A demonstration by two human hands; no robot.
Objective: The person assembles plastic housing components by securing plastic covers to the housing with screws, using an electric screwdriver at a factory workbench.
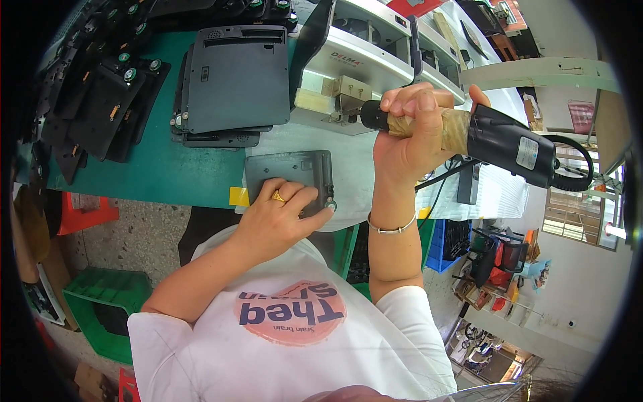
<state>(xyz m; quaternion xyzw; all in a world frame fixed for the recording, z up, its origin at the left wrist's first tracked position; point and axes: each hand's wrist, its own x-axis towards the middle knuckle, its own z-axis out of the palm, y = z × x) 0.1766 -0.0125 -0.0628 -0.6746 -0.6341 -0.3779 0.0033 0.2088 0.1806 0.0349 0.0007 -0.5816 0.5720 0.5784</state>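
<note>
In my right hand (418, 130) is a black electric screwdriver (512, 144), its grip wrapped in tan tape. Its nose reaches the pick-up point of a screw feeder (348, 100); the bit's tip is too small to make out there. My left hand (281, 214), with a gold ring on one finger, holds down a dark plastic housing panel (284, 166) on the near part of the bench. The fingers bend over the panel's near side. The thumb lies by a small round part (330, 204) at the panel's right corner.
Stacked dark housings (238, 80) stand on the green mat (194, 175) behind my left hand. More panels (107, 100) with small round parts pile up at the left. A cable (583, 175) loops from the screwdriver. Below the bench sit a green crate (100, 301) and a blue crate (439, 244).
</note>
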